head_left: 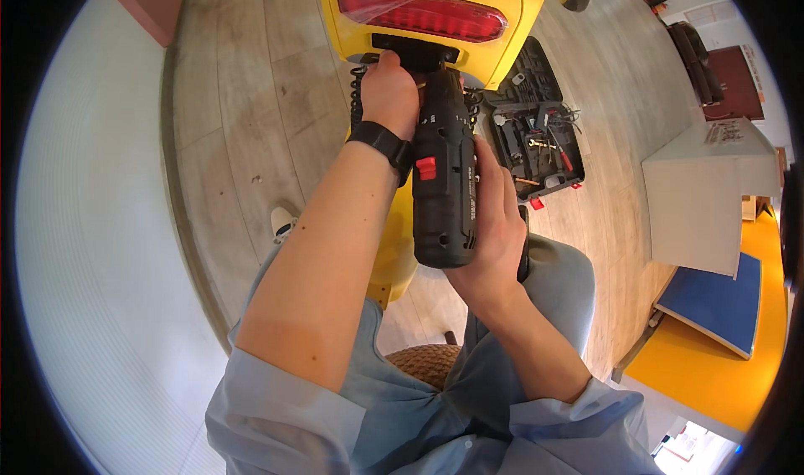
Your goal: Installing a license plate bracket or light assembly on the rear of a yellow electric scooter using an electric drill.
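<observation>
My right hand (498,232) is wrapped round the grip of a black cordless drill (444,190) with a red switch on top. The drill points away from me, its front end close under the yellow body panel (427,43) of a machine or vehicle. My left hand (390,96) is closed beside the drill's front end, thumb up against a black fitting (410,48) below the red light (423,14). What its fingers hold is hidden. A black strap (382,144) circles my left wrist. Black coiled cables (356,98) hang on both sides.
An open black tool case (536,148) with several hand tools lies on the wooden floor (243,98) to the right. A white wall (92,224) runs along the left. Farther right are a white cabinet (703,198) and a yellow surface with a blue board (720,299).
</observation>
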`<state>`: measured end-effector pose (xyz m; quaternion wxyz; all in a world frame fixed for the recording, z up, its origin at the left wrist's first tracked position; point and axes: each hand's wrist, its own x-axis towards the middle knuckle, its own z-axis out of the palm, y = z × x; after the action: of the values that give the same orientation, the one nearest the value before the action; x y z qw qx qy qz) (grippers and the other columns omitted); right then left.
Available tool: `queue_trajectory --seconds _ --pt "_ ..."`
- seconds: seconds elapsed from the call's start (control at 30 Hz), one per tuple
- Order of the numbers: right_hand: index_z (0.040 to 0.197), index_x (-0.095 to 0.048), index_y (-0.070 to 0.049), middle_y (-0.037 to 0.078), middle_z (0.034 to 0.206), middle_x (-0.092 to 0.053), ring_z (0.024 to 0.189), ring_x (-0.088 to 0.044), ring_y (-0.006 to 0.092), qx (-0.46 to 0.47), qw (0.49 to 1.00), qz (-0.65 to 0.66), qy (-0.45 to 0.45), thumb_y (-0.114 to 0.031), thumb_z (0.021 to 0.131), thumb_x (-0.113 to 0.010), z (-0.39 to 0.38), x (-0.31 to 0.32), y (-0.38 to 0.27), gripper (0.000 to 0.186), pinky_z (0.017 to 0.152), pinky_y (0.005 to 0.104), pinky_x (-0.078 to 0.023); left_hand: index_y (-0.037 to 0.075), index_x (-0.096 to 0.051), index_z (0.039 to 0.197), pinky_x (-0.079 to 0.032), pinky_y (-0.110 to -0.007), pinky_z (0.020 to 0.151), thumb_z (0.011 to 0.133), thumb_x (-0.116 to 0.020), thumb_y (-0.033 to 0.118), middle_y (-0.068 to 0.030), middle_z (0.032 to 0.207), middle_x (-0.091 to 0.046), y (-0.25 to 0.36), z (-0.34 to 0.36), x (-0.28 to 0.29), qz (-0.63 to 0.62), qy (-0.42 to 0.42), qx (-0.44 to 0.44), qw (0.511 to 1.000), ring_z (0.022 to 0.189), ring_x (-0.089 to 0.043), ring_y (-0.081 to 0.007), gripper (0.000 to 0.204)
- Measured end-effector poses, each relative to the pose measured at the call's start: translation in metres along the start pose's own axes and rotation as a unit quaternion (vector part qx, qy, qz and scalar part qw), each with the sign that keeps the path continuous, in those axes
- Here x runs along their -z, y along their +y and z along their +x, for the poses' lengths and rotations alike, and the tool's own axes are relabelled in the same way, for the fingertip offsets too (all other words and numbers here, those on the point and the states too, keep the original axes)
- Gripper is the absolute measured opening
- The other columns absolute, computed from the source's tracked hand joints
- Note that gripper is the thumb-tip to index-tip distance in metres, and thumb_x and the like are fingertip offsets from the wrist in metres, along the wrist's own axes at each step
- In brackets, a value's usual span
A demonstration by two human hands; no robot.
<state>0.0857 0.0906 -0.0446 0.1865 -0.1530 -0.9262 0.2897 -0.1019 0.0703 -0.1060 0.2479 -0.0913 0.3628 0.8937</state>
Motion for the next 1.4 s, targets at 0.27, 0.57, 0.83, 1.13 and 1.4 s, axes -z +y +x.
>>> queue_trajectory --seconds 0.27,0.57,0.83,1.13,1.4 --pt "0.139 -0.036 -0.002 0.016 0.103 -0.054 0.078 -0.063 0.0348 0.028 0.998 -0.048 0.022 -0.015 0.074 -0.072 -0.001 -0.005 0.0 0.075 0.058 0.04 -0.052 -0.006 -0.055 0.101 -0.057 -0.039 0.062 0.094 -0.04 0.018 -0.018 0.092 -0.064 0.011 -0.011 -0.005 0.03 0.021 -0.011 0.999 0.072 -0.066 -0.0294 0.029" --pt "0.135 -0.042 -0.003 0.016 0.111 -0.055 0.084 -0.064 0.0368 0.0 0.993 -0.108 0.055 -0.008 0.072 -0.071 -0.004 -0.018 -0.01 0.069 0.063 0.0407 -0.054 -0.007 -0.052 0.105 -0.056 -0.042 0.065 0.094 -0.042 0.017 -0.0205 0.093 -0.063 0.006 0.002 0.01 -0.019 -0.019 0.022 0.999 0.073 -0.066 -0.0319 0.028" --pt "0.132 -0.046 -0.008 0.013 0.112 -0.055 0.079 -0.065 0.0368 0.01 0.982 -0.187 0.022 -0.013 0.073 -0.071 0.009 0.015 -0.021 0.065 0.062 0.0408 -0.053 0.0 -0.045 0.11 -0.054 -0.043 0.061 0.095 -0.039 0.018 -0.0173 0.091 -0.062 0.019 -0.012 0.004 -0.018 -0.065 0.089 0.994 0.071 -0.064 -0.031 0.024" --pt "0.103 -0.05 -0.002 0.012 0.095 -0.055 0.064 -0.066 0.0296 0.064 0.946 -0.315 -0.044 -0.011 0.072 -0.07 0.022 0.039 -0.025 0.038 0.052 0.039 -0.052 0.001 -0.045 0.11 -0.054 -0.043 0.063 0.095 -0.04 0.015 -0.0182 0.101 -0.06 0.021 -0.015 0.0 -0.006 -0.031 0.1 0.995 0.078 -0.064 -0.0302 0.021" --pt "0.089 -0.049 -0.001 0.015 0.084 -0.057 0.066 -0.066 0.0339 -0.002 0.946 -0.308 -0.098 -0.013 0.074 -0.069 0.025 0.034 -0.042 0.028 0.055 0.0416 -0.052 0.002 -0.055 0.109 -0.043 -0.03 0.062 0.097 -0.041 0.023 -0.0104 0.091 -0.066 0.024 -0.014 -0.001 0.133 0.006 0.069 0.989 0.075 -0.059 -0.018 0.028"
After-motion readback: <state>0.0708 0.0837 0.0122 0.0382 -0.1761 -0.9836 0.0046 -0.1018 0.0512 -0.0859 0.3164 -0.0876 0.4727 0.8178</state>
